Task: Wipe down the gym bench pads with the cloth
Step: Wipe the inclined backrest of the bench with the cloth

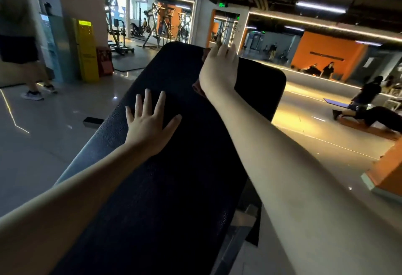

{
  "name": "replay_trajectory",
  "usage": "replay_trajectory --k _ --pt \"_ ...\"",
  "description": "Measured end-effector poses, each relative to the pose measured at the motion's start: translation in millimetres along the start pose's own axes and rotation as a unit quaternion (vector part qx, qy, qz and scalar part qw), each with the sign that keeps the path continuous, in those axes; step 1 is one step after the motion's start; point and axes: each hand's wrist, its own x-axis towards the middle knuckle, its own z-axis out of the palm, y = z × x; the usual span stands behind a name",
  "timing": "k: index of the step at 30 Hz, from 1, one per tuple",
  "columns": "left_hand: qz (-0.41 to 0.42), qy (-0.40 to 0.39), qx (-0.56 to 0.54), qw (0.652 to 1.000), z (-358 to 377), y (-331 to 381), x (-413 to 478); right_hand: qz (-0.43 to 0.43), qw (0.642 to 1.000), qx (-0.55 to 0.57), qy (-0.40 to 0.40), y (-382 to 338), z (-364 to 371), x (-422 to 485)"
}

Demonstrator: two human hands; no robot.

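Observation:
A long black bench pad [174, 166] runs from the bottom of the view up to its far end near the middle. My left hand [150, 120] lies flat on the pad with fingers spread, left of its centre line. My right hand [218, 68] presses a reddish cloth [197, 86] against the far end of the pad, fingers straight and pointing away from me. The hand hides most of the cloth; only its edges show below the wrist and by the thumb side.
A person [21, 46] walks on the floor at far left. A yellow kiosk [86, 51] stands behind them. People exercise on mats [367, 116] at right. An orange box [389, 177] sits at the right edge. Weight machines [156, 27] stand at the back.

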Motion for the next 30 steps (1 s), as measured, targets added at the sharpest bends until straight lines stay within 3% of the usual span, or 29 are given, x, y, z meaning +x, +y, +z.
replay_trajectory --k 6,11,14,18,22,25,30 --pt "0.034 0.012 -0.051 0.998 -1.3 -10.4 -13.4 -0.181 0.982 0.038 -0.028 -32.8 11.5 -63.9" --pt "0.039 0.009 -0.030 0.999 -2.3 -12.7 -31.0 -0.297 0.948 0.052 -0.104 5.2 -3.5 -96.2" --pt "0.038 -0.002 -0.020 0.999 -4.8 -6.0 -32.2 -0.267 0.960 0.033 -0.073 59.5 -21.2 -67.7" --pt "0.041 -0.031 -0.006 0.999 -1.3 5.5 -41.1 -0.100 0.992 0.067 -0.036 125.7 -34.3 -36.6" --pt "0.056 -0.026 0.000 0.998 3.0 12.4 -54.2 0.023 0.996 0.060 0.064 96.4 -13.3 -71.3" --pt "0.069 -0.020 0.000 0.997 4.5 8.0 -60.9 -0.007 0.994 0.083 0.065 60.5 -4.0 -130.5" --pt "0.107 -0.013 -0.005 0.994 2.7 -8.8 -65.5 -0.159 0.979 0.124 -0.015 18.0 7.9 -236.3"
